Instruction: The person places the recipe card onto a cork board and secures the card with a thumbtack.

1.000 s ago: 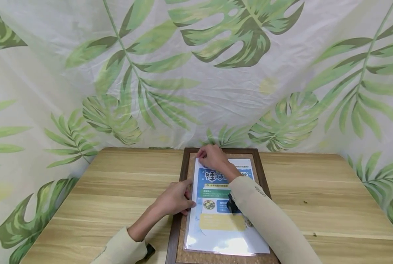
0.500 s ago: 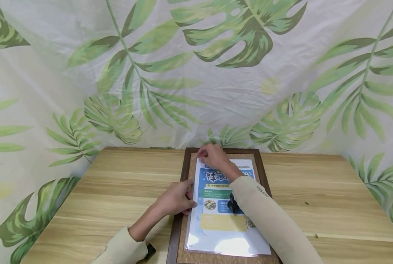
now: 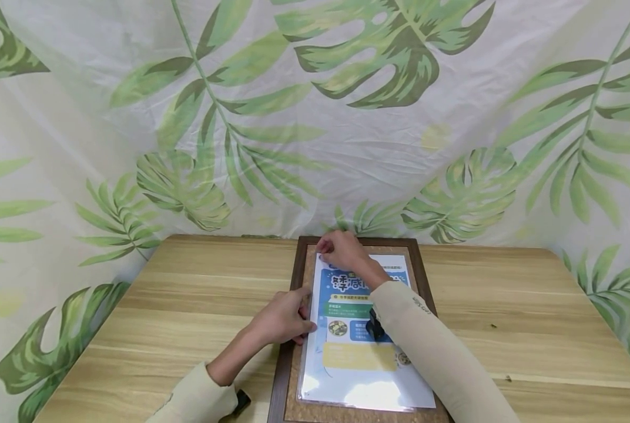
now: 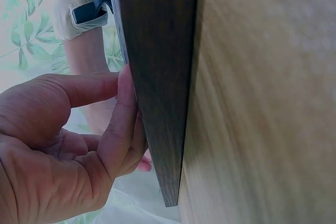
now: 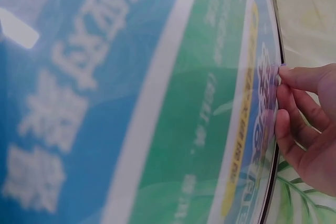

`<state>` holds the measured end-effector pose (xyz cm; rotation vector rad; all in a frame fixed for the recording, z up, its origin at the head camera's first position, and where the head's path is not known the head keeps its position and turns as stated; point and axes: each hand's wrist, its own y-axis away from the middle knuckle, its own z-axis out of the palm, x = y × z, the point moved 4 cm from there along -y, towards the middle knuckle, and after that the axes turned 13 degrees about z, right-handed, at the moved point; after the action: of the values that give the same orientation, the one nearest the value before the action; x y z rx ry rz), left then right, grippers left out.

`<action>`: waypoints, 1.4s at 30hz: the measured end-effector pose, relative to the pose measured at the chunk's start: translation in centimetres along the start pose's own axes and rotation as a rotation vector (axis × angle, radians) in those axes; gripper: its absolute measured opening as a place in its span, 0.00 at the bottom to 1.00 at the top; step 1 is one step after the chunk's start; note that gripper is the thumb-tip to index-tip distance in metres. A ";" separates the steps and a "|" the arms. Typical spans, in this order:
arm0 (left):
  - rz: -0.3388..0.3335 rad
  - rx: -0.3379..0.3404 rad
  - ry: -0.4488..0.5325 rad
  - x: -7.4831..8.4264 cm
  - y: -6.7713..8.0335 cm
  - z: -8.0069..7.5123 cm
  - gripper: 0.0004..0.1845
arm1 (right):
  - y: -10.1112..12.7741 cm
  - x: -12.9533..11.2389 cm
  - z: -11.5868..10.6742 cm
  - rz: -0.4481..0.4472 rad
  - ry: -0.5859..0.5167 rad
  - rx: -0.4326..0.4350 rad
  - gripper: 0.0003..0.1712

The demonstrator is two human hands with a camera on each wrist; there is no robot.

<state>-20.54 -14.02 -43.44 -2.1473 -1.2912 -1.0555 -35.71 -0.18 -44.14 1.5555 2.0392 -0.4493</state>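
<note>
A printed sheet [image 3: 347,356] in a glossy cover lies on the cork panel [image 3: 347,415] of a dark-framed board [image 3: 280,385], which rests on the wooden bench [image 3: 214,276] with its far edge near the leaf-patterned curtain [image 3: 272,147]. The right hand [image 3: 344,251] reaches across the sheet to its far left corner. Its grip is narrow, thumb and fingertips drawn close together at the corner (a tiny fastener may sit between them, but I cannot tell). The left hand [image 3: 279,317] rests at the sheet's left edge, thumb and forefinger spread, the thumb on the cover; whether that grip nips the edge or merely presses is hidden.

The step in hand seems to be securing or squaring that corner against the cork. The next move probably calls for firm, straight pressure from the right fingertips while the left hand holds the edge parallel with the frame.
</note>
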 end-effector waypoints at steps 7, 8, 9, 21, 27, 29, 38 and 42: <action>-0.008 0.001 0.004 0.0 0.0 0.0 0.31 | -0.2 -0.2 0.0 -0.043 -0.016 -0.008 0.08; -0.009 0.001 0.004 0.0 0.0 0.0 0.31 | -0.3 -0.2 0.0 -0.047 -0.016 -0.007 0.07; -0.009 0.001 0.005 0.0 0.0 0.0 0.30 | -0.3 -0.1 0.1 -0.049 -0.015 -0.006 0.07; -0.006 -0.002 -0.005 0.0 0.0 -0.1 0.24 | -0.7 -0.3 0.3 -0.053 -0.023 -0.009 0.08; -0.003 0.004 -0.026 0.0 0.0 0.0 0.28 | -0.7 -0.5 0.3 -0.057 -0.006 -0.007 0.08; -0.003 0.008 -0.035 0.0 0.1 0.1 0.30 | -0.7 -0.4 0.2 -0.050 -0.005 -0.008 0.08; -0.012 0.009 -0.056 0.0 0.0 0.2 0.19 | -1.0 -0.3 0.2 -0.022 -0.012 -0.018 0.08; -0.009 0.008 -0.057 0.1 0.0 0.2 0.24 | -1.1 -0.2 0.3 0.004 -0.024 -0.024 0.09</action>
<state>-20.45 -13.82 -43.54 -2.1820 -1.3302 -0.9978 -36.69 -0.78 -44.29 1.5320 2.0159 -0.4385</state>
